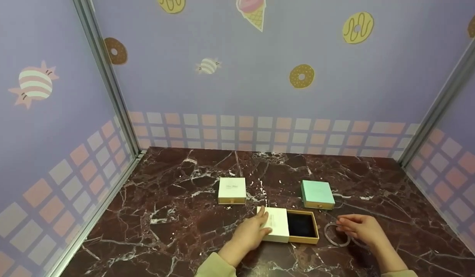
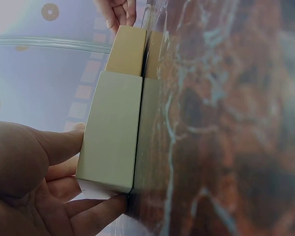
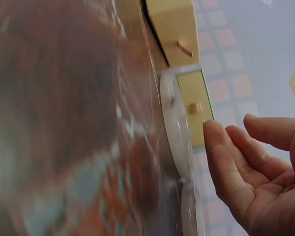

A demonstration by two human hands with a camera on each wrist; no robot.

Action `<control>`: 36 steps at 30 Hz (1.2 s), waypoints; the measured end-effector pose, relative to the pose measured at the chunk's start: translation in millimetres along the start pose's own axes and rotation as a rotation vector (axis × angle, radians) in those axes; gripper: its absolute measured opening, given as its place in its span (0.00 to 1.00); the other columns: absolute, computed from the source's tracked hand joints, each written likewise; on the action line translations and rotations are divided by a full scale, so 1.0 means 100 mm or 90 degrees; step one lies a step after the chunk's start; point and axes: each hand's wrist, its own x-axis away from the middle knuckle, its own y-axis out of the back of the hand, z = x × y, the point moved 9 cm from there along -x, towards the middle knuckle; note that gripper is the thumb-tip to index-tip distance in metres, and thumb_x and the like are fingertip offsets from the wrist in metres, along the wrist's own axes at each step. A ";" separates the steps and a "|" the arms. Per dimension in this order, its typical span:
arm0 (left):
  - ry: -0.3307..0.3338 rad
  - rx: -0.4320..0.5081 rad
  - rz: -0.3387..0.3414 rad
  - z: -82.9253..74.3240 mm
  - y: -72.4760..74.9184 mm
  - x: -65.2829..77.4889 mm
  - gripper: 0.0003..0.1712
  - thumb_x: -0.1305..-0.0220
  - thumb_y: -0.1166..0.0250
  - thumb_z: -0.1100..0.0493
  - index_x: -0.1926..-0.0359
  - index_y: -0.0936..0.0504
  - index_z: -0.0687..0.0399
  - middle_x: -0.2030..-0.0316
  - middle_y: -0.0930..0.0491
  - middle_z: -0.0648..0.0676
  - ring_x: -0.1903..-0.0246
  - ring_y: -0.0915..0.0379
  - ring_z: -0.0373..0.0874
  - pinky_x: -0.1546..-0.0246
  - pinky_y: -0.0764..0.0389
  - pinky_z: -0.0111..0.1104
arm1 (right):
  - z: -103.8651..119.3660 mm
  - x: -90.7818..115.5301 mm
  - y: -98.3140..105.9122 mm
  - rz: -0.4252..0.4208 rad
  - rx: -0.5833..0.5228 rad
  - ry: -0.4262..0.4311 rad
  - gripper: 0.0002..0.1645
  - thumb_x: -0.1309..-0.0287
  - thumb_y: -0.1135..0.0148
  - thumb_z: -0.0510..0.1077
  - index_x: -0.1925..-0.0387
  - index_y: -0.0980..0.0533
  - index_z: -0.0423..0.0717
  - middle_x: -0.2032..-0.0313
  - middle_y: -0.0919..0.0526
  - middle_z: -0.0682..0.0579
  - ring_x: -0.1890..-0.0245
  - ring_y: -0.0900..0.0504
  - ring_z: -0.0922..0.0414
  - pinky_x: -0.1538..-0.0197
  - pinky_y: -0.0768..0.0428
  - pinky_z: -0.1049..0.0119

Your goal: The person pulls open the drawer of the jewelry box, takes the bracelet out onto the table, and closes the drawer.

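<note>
My left hand [image 1: 248, 232] holds the sleeve [image 1: 278, 225] of a cream slide-out gift box, thumb on the near side and fingers round the end. The box's gold drawer [image 1: 314, 241], lined in black, sticks out to the right. Just right of it, a pale ring-shaped bangle [image 1: 333, 243] lies on the table. A second bangle [image 3: 187, 209] lies beside it, partly under my right hand in the head view. That right hand [image 1: 362, 230] hovers over the bangles with loosely bent fingers; the right wrist view shows nothing between them.
A closed cream box [image 1: 232, 189] stands farther back on the left, and a closed mint-green box [image 1: 317, 193] farther back on the right. Both have gold drawer fronts. The dark red marbled table [image 1: 176, 238] meets patterned walls at the back and sides.
</note>
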 end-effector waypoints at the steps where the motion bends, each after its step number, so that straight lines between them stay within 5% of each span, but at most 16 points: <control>1: 0.000 -0.001 0.000 0.00 0.00 0.00 0.34 0.31 0.34 0.50 0.28 0.28 0.59 0.23 0.37 0.57 0.34 0.27 0.67 0.33 0.24 0.56 | 0.02 0.00 -0.03 0.003 -0.001 0.002 0.28 0.28 0.37 0.45 0.38 0.25 0.25 0.53 0.09 0.43 0.58 0.08 0.58 0.54 0.10 0.68; 10: -0.001 0.010 -0.007 -0.01 0.01 0.00 0.34 0.31 0.33 0.51 0.28 0.28 0.59 0.23 0.37 0.57 0.35 0.27 0.70 0.33 0.25 0.59 | 0.16 -0.02 -0.29 0.037 -0.016 0.047 0.29 0.28 0.38 0.43 0.39 0.27 0.20 0.46 0.14 0.32 0.54 0.08 0.52 0.46 0.11 0.62; 18: -0.007 0.007 -0.013 -0.02 0.02 0.01 0.34 0.31 0.33 0.51 0.28 0.28 0.59 0.23 0.36 0.57 0.36 0.25 0.66 0.34 0.22 0.54 | 0.22 -0.04 -0.42 0.069 -0.018 0.063 0.28 0.28 0.39 0.39 0.40 0.29 0.16 0.45 0.17 0.28 0.54 0.09 0.53 0.49 0.10 0.65; 36: -0.001 0.016 0.003 0.00 0.00 0.01 0.35 0.30 0.34 0.51 0.27 0.29 0.59 0.22 0.38 0.57 0.34 0.26 0.64 0.32 0.24 0.54 | 0.27 -0.10 -0.61 0.090 0.023 0.071 0.24 0.30 0.37 0.38 0.45 0.24 0.18 0.54 0.11 0.33 0.62 0.09 0.59 0.56 0.10 0.68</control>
